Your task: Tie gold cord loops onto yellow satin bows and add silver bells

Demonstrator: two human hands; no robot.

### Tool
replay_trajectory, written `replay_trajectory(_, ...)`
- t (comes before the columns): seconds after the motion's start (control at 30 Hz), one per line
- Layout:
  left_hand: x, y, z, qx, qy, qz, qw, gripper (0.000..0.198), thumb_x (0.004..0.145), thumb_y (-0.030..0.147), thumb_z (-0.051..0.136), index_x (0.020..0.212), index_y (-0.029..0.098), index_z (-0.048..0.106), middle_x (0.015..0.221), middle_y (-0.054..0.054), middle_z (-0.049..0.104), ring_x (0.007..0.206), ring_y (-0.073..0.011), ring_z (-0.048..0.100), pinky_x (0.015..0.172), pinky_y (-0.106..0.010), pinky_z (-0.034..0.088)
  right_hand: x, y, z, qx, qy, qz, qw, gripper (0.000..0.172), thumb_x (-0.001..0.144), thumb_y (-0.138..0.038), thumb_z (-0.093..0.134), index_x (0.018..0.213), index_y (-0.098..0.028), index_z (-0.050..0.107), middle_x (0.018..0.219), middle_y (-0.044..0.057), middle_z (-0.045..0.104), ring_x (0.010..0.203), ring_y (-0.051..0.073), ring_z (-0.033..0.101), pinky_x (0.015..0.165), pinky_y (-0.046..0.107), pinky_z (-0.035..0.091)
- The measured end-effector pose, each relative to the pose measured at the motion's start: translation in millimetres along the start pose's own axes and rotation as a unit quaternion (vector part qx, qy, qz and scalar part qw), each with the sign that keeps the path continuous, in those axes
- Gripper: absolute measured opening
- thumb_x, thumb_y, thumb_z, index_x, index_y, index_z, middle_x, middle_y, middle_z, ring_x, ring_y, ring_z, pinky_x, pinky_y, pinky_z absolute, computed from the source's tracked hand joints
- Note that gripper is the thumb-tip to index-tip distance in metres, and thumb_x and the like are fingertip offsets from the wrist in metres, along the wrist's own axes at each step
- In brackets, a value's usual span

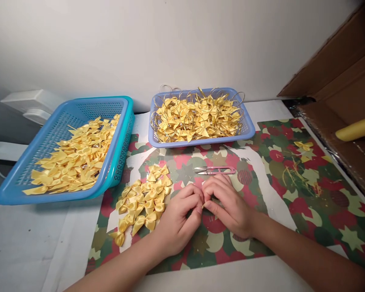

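Observation:
My left hand (182, 217) and my right hand (229, 205) meet fingertip to fingertip over the patterned sheet. Both are closed in a pinch. A tiny yellow-gold end (203, 205) shows between the fingertips; the rest of what they hold is hidden. Beside my left hand lies a loose group of yellow satin bows (149, 196). Pink thread snips (219, 170) rest just beyond my right hand, their blades pointing left.
A blue basket of yellow bows (61, 106) sits at the left, stacked in a teal one. Behind my hands, a second basket (200, 142) holds bows with gold loops. Thread scraps (301, 178), a bow (304, 146) and a cardboard box (346, 89) are at the right.

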State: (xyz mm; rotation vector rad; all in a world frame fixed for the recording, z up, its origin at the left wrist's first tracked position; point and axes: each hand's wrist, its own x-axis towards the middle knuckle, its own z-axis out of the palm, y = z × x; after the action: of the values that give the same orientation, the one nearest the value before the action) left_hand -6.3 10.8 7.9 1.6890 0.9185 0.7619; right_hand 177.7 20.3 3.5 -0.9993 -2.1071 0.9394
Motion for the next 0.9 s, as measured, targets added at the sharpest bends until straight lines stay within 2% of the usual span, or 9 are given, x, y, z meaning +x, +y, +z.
replay_trajectory(0.13,2.2,1.8,-3.1,-0.032,-0.026,-0.02,0.999,0.028,0.096,0.019,0.038,0.068,0.02,0.04,0.082,-0.001,0.047,0.079,-0.0148,0.046,0.072,-0.027,0.039,2.2,-0.6,-2.0,0.03,-0.023,0.014,0.999,0.017,0.098,-0.023,0.039,0.081,-0.022,0.042,0.085,0.001,0.055,0.085,0.019,0.048,0.081,0.037,0.038)
replay_trajectory(0.27,2.0,3.5,-5.6,-0.065,-0.039,-0.038,0.996,0.03,0.097,0.023,0.037,0.068,0.02,0.039,0.082,-0.001,0.046,0.079,-0.0155,0.045,0.074,-0.028,0.038,3.5,-0.6,-1.4,0.034,-0.015,0.017,0.999,0.017,0.096,-0.02,0.041,0.079,-0.022,0.043,0.083,0.001,0.055,0.083,0.018,0.048,0.08,0.036,0.038)
replay_trajectory(0.33,1.2,2.6,-5.8,-0.079,-0.032,-0.04,0.996,0.031,0.098,0.026,0.036,0.068,0.02,0.039,0.082,-0.001,0.046,0.08,-0.0159,0.045,0.075,-0.028,0.037,2.9,0.4,-0.4,0.032,0.007,0.01,0.999,0.015,0.094,-0.018,0.044,0.079,-0.022,0.045,0.083,0.001,0.056,0.083,0.018,0.049,0.079,0.036,0.038)
replay_trajectory(0.4,0.8,0.5,-5.5,-0.088,-0.023,-0.046,0.995,0.032,0.098,0.03,0.036,0.068,0.02,0.039,0.082,-0.001,0.046,0.08,-0.0165,0.045,0.075,-0.029,0.037,1.6,1.5,0.6,0.03,0.055,-0.009,0.998,0.011,0.091,-0.017,0.049,0.081,-0.022,0.047,0.082,0.0,0.057,0.081,0.018,0.05,0.077,0.035,0.038)
replay_trajectory(0.47,0.8,-1.8,-4.8,-0.093,-0.016,-0.054,0.994,0.033,0.099,0.033,0.036,0.069,0.02,0.039,0.082,-0.001,0.046,0.08,-0.017,0.045,0.075,-0.03,0.037,0.1,2.3,1.7,0.024,0.102,-0.041,0.994,0.008,0.086,-0.019,0.057,0.083,-0.022,0.05,0.081,0.0,0.057,0.079,0.018,0.05,0.075,0.035,0.038)
replay_trajectory(0.53,1.1,-3.4,-4.2,-0.097,-0.012,-0.057,0.994,0.033,0.099,0.035,0.037,0.069,0.02,0.04,0.082,-0.001,0.047,0.08,-0.0171,0.045,0.074,-0.03,0.037,-0.7,2.1,3.0,0.01,0.125,-0.076,0.989,0.012,0.083,-0.022,0.063,0.086,-0.022,0.052,0.081,0.001,0.059,0.077,0.018,0.051,0.073,0.035,0.038)
replay_trajectory(0.63,0.9,-3.7,-3.7,-0.102,-0.01,-0.056,0.993,0.033,0.098,0.035,0.038,0.069,0.02,0.042,0.081,-0.001,0.047,0.078,-0.0165,0.045,0.074,-0.029,0.036,-0.1,0.5,5.2,-0.008,0.129,-0.095,0.987,0.011,0.084,-0.021,0.066,0.085,-0.022,0.055,0.079,0.0,0.061,0.075,0.017,0.053,0.072,0.035,0.037)
replay_trajectory(0.77,-0.5,-2.6,-3.8,-0.097,-0.013,-0.06,0.993,0.033,0.098,0.034,0.038,0.069,0.019,0.043,0.079,-0.001,0.047,0.078,-0.0163,0.045,0.074,-0.029,0.036,1.6,-0.7,6.4,-0.006,0.127,-0.077,0.989,0.013,0.086,-0.015,0.064,0.079,-0.021,0.055,0.074,-0.001,0.062,0.073,0.016,0.051,0.072,0.034,0.035)
replay_trajectory(0.9,-2.3,-2.9,-3.9,-0.103,0.01,-0.102,0.989,0.033,0.099,0.035,0.038,0.07,0.02,0.043,0.073,0.002,0.044,0.069,-0.0145,0.04,0.066,-0.028,0.032,1.4,-0.8,5.3,-0.007,0.105,-0.073,0.992,0.015,0.086,-0.014,0.063,0.075,-0.019,0.054,0.07,-0.002,0.059,0.071,0.015,0.049,0.071,0.034,0.034)
